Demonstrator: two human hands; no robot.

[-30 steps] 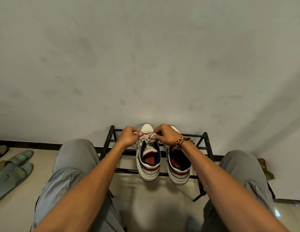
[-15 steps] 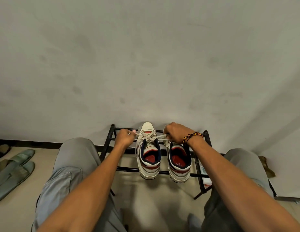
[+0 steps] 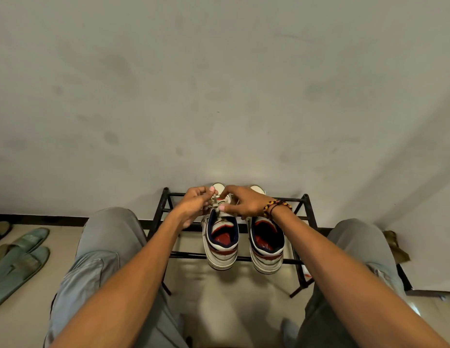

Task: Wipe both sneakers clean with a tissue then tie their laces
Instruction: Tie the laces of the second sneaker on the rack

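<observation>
Both hands meet over the laces of the left sneaker, one of a white, red and navy pair parked side by side on a black metal shoe rack against a pale wall. Left hand curls its fingers around a strand of lace near the shoe's tongue, thumb raised above the knot area. Right hand, wearing a beaded bracelet at the wrist, reaches across from the other side and pinches the lace between thumb and forefinger just beside the left hand's fingertips. The two hands are nearly touching, directly above the front half of the left sneaker, hiding most of its lacing; only its open collar, red lining and heel show beneath the wrists. The right sneaker stands just beside it, heel toward the camera, partly covered at the toe by the right hand; whether its laces are tied cannot be told. The person's knees in grey trousers frame the rack on either side. Green slippers lie on the tiled floor well apart at the far left, near the wall's dark skirting.
</observation>
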